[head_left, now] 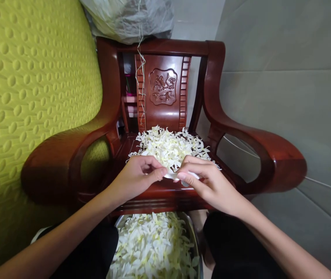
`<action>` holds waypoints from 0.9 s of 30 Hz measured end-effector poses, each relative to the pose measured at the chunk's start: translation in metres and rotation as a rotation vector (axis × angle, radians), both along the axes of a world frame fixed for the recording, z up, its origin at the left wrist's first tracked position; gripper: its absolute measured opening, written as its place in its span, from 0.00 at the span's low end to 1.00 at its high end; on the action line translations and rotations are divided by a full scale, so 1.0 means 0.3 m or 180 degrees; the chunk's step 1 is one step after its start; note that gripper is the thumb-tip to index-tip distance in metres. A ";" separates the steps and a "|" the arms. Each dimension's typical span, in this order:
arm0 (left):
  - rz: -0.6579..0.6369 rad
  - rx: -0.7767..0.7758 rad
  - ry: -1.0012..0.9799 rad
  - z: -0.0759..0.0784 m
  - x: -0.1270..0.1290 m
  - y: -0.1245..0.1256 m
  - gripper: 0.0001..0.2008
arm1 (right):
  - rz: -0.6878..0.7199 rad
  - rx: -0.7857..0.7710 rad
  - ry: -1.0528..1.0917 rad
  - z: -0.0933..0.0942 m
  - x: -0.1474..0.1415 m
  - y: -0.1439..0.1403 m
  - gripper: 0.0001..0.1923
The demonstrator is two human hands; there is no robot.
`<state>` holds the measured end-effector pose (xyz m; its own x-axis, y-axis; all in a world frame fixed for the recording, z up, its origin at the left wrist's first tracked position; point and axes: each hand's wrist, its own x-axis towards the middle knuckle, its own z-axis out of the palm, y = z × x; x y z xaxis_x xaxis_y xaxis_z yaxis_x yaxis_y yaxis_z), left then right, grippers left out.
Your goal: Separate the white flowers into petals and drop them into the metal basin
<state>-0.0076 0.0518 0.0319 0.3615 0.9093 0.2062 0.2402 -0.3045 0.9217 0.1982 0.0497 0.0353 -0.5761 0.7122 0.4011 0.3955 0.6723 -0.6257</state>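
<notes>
My left hand (144, 174) and my right hand (203, 178) meet over the front of the chair seat, fingers pinched. Between the fingertips is a small white flower (171, 176), partly covered by them. The left thumb and forefinger grip one end, while the right fingers close on the other. Just behind the hands, a heap of white flowers (168, 145) with yellowish centres lies on the dark red wooden seat. Below, between my knees, a round metal basin (196, 242) holds many more white flowers (153, 248).
The carved wooden chair (165, 112) has broad curved arms at both sides. A yellow dimpled mat (37, 77) stands along the left. Above the backrest sits a translucent plastic bag (133, 19), with white strings (141, 73) hanging down. Grey tiled wall (284, 97) rises on the right.
</notes>
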 end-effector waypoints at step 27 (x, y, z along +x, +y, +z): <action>0.0349 0.1692 0.1761 -0.044 0.013 0.002 0.11 | -0.0459 -0.0637 0.0642 -0.080 0.027 0.037 0.11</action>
